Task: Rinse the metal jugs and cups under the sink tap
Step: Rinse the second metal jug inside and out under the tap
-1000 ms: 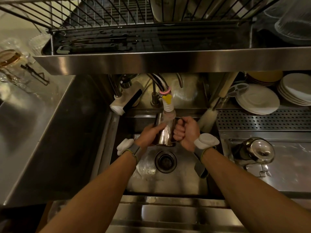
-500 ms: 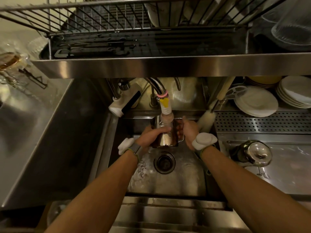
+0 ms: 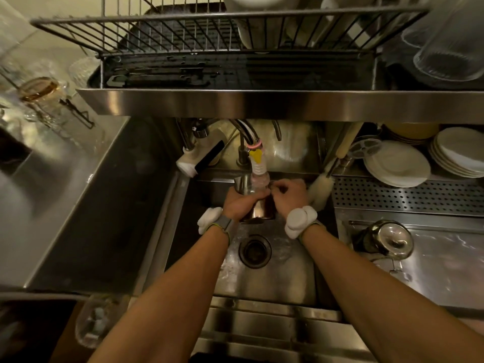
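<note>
Stainless steel fills the scene: a steel desk [image 3: 65, 205] wraps around a sunken sink [image 3: 275, 281] seen from above. Nearest, two bare forearms reach forward over the sink's front edge, each wrist wearing a band with a white padded piece. Beyond them the round drain [image 3: 254, 249] sits in the wet sink floor. Just past the drain, both hands hold a metal jug [image 3: 258, 205] upright above the basin. The left hand [image 3: 237, 203] wraps its fingers closed around the jug's left side. The right hand [image 3: 288, 195] grips the jug's right side near the rim, fingers curled shut; whether they hold a handle cannot be made out. The jug's mouth sits directly under the tap [image 3: 258, 163], whose ribbed white nozzle with a yellow tag reaches into it. To the right, a glass-lidded pot [image 3: 385, 239] rests on the drainboard, with stacked white plates [image 3: 398, 163] farther back. Overhead, a wire dish rack [image 3: 209, 30] sits on a steel shelf.
</note>
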